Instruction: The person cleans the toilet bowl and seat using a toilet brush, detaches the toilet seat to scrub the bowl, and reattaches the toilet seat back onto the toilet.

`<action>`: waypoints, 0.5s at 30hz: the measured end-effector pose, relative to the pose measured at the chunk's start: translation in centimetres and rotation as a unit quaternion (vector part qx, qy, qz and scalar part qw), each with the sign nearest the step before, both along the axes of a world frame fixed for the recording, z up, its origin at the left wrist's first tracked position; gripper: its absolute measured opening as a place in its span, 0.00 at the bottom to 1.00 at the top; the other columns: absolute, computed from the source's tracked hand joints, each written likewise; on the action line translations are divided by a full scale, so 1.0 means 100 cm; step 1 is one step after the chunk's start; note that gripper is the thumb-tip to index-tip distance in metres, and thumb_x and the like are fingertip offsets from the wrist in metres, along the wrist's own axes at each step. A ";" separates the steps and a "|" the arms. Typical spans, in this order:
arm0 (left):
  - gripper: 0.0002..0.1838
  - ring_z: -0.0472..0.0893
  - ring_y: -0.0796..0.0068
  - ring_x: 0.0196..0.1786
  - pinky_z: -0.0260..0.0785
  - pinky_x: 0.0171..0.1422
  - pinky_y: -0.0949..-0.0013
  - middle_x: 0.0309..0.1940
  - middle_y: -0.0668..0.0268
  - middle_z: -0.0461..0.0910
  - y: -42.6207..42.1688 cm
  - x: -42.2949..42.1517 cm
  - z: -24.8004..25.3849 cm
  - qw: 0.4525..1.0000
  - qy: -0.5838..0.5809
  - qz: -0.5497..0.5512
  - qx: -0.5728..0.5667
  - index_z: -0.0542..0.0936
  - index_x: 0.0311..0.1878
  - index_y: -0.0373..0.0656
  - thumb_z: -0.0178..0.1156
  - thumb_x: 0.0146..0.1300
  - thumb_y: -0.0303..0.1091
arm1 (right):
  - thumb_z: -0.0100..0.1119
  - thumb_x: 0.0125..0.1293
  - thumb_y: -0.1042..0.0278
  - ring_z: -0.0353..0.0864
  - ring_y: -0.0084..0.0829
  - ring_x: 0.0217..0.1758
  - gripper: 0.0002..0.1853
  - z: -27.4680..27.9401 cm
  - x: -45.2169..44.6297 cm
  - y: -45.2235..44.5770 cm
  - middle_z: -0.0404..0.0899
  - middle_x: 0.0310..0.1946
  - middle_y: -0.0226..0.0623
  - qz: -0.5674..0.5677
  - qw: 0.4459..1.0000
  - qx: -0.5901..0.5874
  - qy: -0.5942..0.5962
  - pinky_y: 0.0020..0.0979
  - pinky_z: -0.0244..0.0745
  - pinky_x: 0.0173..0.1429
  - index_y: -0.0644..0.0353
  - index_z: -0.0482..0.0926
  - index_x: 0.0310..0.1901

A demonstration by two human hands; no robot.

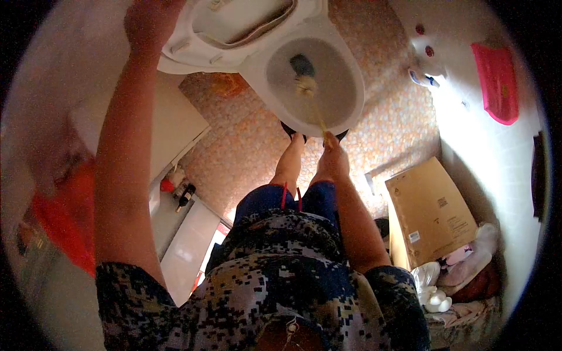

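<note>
My right hand [332, 149] is closed around the thin yellowish handle of a toilet brush [305, 86], in front of my knees. The brush's pale head is down inside the white toilet bowl [356, 73], just below the dark drain opening [301, 63]. At the top left, my left hand [153, 24] is beside the raised white toilet seat and lid [181, 36]. Its fingers are in shadow and partly cut off by the frame edge, so its grip does not show.
Pebble-patterned floor [386, 114] surrounds the toilet. On the right stand a cardboard box [433, 216] and plastic bags [433, 289]. A pink plastic holder [496, 85] hangs on the right wall. At left are a pale cabinet [175, 120], a dark bottle [187, 195] and red fabric-like material [67, 216].
</note>
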State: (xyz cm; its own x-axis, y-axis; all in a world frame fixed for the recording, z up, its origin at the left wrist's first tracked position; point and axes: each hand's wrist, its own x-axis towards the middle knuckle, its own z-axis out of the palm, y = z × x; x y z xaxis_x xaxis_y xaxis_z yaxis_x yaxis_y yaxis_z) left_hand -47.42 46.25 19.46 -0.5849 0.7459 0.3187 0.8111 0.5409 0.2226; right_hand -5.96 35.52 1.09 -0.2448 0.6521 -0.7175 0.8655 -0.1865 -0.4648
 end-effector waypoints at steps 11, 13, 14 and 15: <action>0.31 0.71 0.54 0.53 0.61 0.56 0.51 0.52 0.55 0.71 -0.011 -0.011 -0.010 1.000 0.012 0.000 0.014 0.73 0.52 0.48 0.65 0.45 0.53 | 0.42 0.65 0.61 0.72 0.38 0.37 0.17 -0.154 -0.134 0.064 0.74 0.38 0.43 0.098 0.994 -0.018 -0.035 0.36 0.66 0.40 0.53 0.68 0.55; 0.31 0.71 0.53 0.53 0.61 0.56 0.52 0.52 0.55 0.71 -0.011 -0.011 -0.007 1.000 0.008 0.003 0.018 0.73 0.52 0.47 0.65 0.45 0.53 | 0.45 0.64 0.62 0.71 0.33 0.31 0.17 -0.138 -0.088 0.051 0.74 0.34 0.41 0.030 0.999 0.012 0.020 0.32 0.67 0.33 0.55 0.69 0.54; 0.31 0.71 0.53 0.53 0.61 0.56 0.52 0.52 0.55 0.71 -0.013 -0.011 -0.007 1.000 0.007 0.005 0.019 0.73 0.52 0.47 0.65 0.45 0.53 | 0.46 0.64 0.62 0.71 0.31 0.28 0.17 -0.124 -0.061 0.050 0.74 0.32 0.41 -0.048 0.998 0.013 0.050 0.29 0.67 0.30 0.56 0.69 0.54; 0.31 0.71 0.53 0.53 0.61 0.56 0.52 0.52 0.55 0.71 -0.014 -0.010 -0.007 1.000 0.005 0.008 0.017 0.73 0.52 0.47 0.65 0.45 0.53 | 0.47 0.64 0.63 0.71 0.29 0.25 0.17 -0.103 -0.037 0.054 0.74 0.29 0.40 -0.154 0.984 -0.003 0.088 0.27 0.67 0.27 0.57 0.70 0.53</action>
State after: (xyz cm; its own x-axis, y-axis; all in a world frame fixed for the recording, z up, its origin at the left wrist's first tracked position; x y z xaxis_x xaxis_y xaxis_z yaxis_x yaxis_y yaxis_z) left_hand -48.46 44.88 18.77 -0.5928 0.7254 0.3498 0.8051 0.5452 0.2337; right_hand -9.67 40.90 -9.24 -0.1569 0.7108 -0.6857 0.6737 -0.4306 -0.6006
